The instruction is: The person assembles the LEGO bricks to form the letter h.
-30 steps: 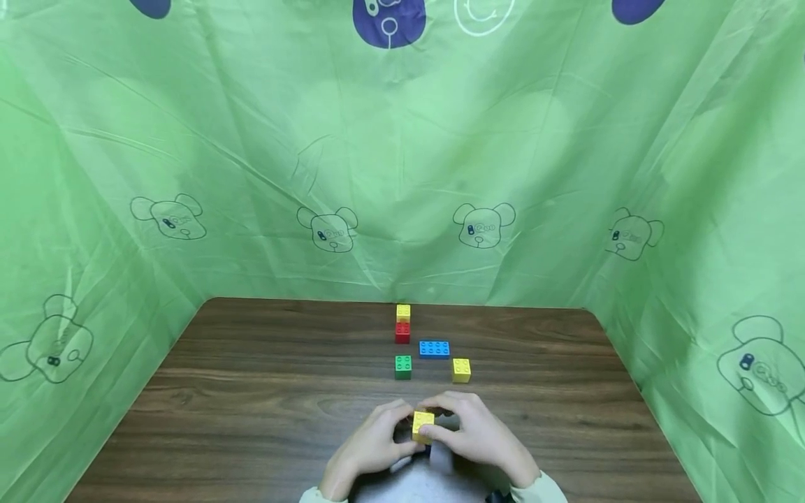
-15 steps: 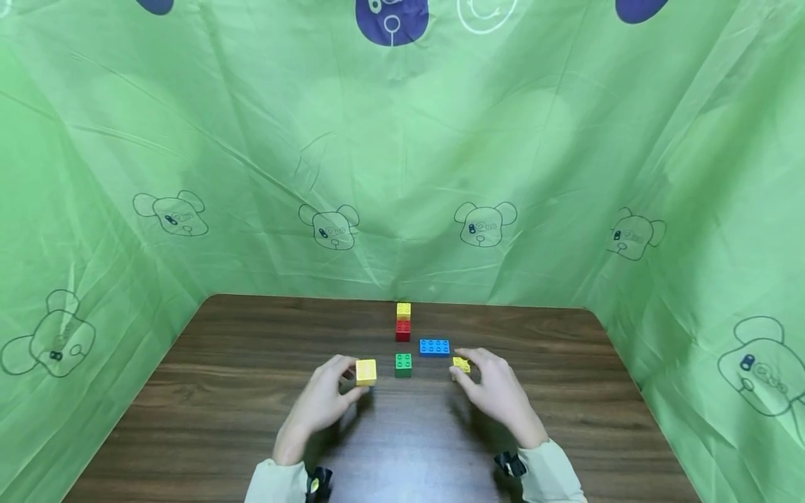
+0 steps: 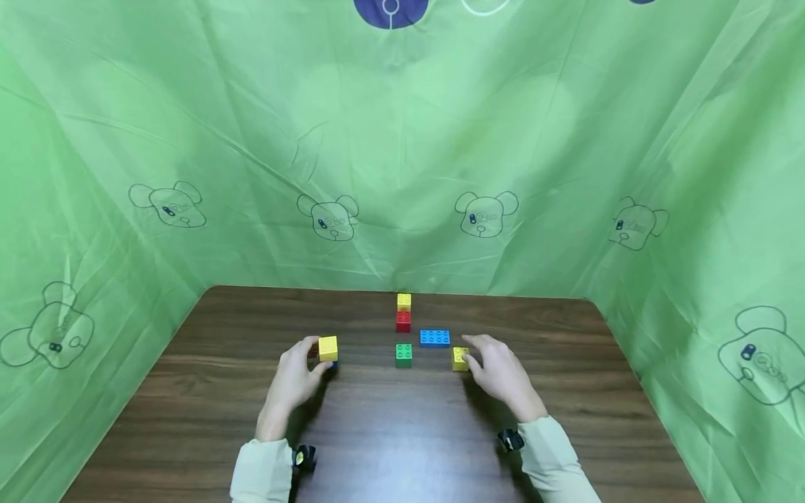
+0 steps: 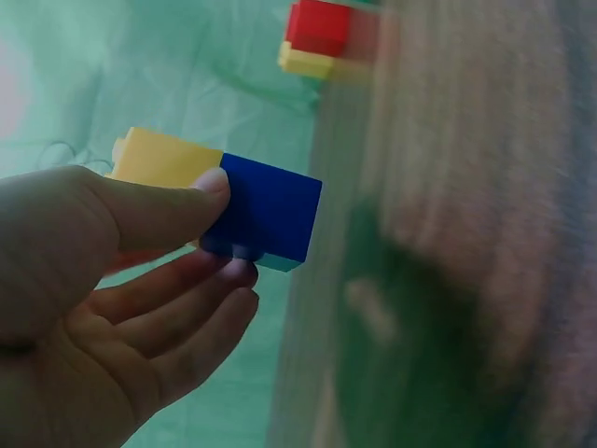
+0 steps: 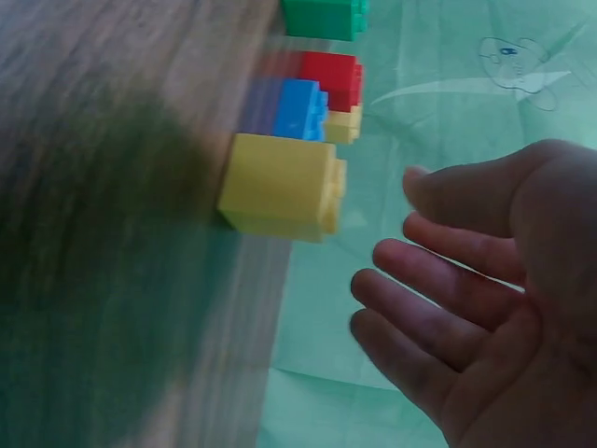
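Observation:
My left hand pinches a two-brick stack at the left of the table: a yellow brick on top, a dark blue brick under it. In the left wrist view the thumb lies across the joint between them, and the blue end is close to the tabletop. Over on the right, my right hand is beside a single yellow brick standing on the table. The right wrist view shows a gap between those loosely bent fingers and the yellow brick's studs.
A green brick stands mid-table, with a long blue brick behind it to the right. Farther back, a red brick and another yellow brick line up near the back edge. Green cloth walls off the back and sides of the brown table.
Both hands were together at the yellow-topped stack near the front. The left carried it left and away from the body; the right let go and moved to the single yellow brick.

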Demonstrator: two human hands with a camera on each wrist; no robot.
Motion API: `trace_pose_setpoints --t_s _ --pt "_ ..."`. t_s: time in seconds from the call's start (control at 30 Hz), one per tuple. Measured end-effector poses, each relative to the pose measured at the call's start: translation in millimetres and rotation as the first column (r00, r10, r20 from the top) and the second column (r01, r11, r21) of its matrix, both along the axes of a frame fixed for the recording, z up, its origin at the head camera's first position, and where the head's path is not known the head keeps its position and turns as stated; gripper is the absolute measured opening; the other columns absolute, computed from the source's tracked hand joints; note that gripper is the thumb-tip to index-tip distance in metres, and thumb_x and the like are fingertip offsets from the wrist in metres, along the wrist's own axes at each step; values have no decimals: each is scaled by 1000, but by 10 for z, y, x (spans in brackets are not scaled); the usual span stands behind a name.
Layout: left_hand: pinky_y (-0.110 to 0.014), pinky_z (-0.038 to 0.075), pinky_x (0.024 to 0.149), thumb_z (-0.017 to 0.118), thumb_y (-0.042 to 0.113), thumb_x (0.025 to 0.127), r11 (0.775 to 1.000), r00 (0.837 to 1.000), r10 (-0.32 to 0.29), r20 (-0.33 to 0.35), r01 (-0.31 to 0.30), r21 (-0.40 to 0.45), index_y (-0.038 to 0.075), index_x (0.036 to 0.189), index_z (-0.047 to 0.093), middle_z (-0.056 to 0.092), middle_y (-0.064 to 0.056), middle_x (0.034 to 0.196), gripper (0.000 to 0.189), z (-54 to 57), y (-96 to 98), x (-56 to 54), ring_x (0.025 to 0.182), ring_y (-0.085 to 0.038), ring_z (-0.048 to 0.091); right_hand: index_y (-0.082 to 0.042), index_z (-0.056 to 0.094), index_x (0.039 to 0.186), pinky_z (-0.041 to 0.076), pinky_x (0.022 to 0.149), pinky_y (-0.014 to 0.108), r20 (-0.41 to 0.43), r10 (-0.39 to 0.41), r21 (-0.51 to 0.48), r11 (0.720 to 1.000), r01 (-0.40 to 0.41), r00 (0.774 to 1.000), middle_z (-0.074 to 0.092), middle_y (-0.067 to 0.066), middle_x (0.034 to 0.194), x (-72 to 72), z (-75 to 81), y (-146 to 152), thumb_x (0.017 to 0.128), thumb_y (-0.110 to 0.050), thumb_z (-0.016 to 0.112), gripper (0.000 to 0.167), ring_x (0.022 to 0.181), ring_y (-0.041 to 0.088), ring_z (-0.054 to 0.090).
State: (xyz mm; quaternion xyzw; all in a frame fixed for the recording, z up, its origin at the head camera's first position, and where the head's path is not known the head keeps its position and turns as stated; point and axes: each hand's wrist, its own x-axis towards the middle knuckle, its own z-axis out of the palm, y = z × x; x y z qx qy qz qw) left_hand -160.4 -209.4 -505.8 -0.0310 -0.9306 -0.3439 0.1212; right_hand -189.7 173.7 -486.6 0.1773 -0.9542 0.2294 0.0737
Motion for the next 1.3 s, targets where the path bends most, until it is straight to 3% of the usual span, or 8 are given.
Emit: trace_pose_setpoints --t_s 0.27,0.57,0.7,0.87,0.97,1.13,1.23,1.3 --pt "-43 56 79 78 4 86 998 992 37 119 -42 42 -5 122 56 70 -21 109 43 -142 -11 -39 92 -29 68 -7 69 130 54 97 49 47 17 49 999 -20 999 69 12 130 -76 -189 18 94 -11 72 37 119 31 66" --pt "-44 55 79 78 1 86 998 994 36 104 -41 41 -5 121 55 69 -20 106 43 -177 4 -59 89 -28 66 -14 76 120 58 85 51 -19 -17 67 998 18 1000 74 6 121 -115 -278 62 88 -16 79 32 109 31 71" --pt "-49 54 86 77 5 88 999 993 40 115 -42 17 -6 124 55 69 -23 111 44 -174 5 -58 99 -34 67 -13 77 118 57 84 52 -14 -26 53 998 27 1000 75 6 119 -126 -259 48 87 -14 80 31 107 31 72" --pt "-58 51 97 75 5 89 999 995 38 95 -37 -22 -11 136 49 64 -32 124 56 -165 16 23 116 -46 63 -13 76 119 57 86 52 8 -46 48 998 45 999 74 6 122 -125 -286 31 88 -15 79 32 109 32 71" --pt "-60 46 103 75 5 89 999 996 42 83 -39 -36 -12 145 41 55 -36 136 68 -127 37 98 125 -51 56 -12 76 120 57 87 51 6 -47 43 998 46 999 73 7 123 -121 -310 21 88 -15 79 33 110 32 70" --pt "-62 40 109 73 7 91 998 995 56 85 -52 -48 -8 155 28 43 -35 148 79 28 116 200 135 -51 45 -8 75 120 57 90 49 -17 -24 17 1000 24 1000 73 11 122 -115 -329 7 88 -12 78 33 112 32 70" --pt "-64 38 109 74 6 89 996 998 65 19 -64 -67 -5 156 28 41 -32 149 82 123 177 224 135 -50 44 -7 75 120 57 90 48 -29 -17 9 1000 17 999 73 12 122 -111 -337 4 87 -11 79 33 111 32 70" --pt "-66 38 107 78 6 86 994 996 70 -63 -75 -77 -4 155 31 42 -31 148 84 177 225 221 133 -50 45 -7 75 120 57 90 48 -34 -16 7 1000 17 999 73 11 121 -114 -343 6 87 -11 79 33 111 31 70"
